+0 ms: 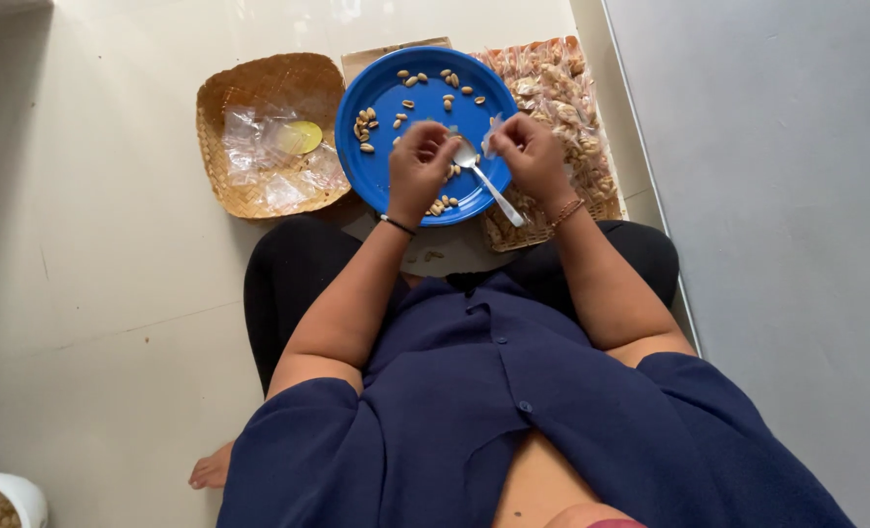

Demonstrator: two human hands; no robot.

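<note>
- both forearms reach forward from the seated person's lap, elbows bent, wrists angled inward so the hands meet over the near part of a round blue plate (381, 166).
- the left hand (418, 166) is curled, fingertips drawn together in a pinch on the edge of a small clear plastic packet (491, 134); a dark band sits on its wrist.
- the right hand (531, 156) is curled too, thumb and fingers pinching the same packet from the other side; a beaded bracelet is on that wrist.
- a metal spoon (484, 181) lies on the plate between the hands, handle pointing toward the person and past the rim.
- loose peanuts (437, 83) are scattered on the plate, mostly beyond and left of the hands.
- a woven basket (229, 98) holding empty clear wrappers sits just left of the plate.
- a woven tray of filled peanut packets (577, 108) lies just right, partly under the right hand.
- a white container (19, 494) shows at the lower left corner, well apart.
</note>
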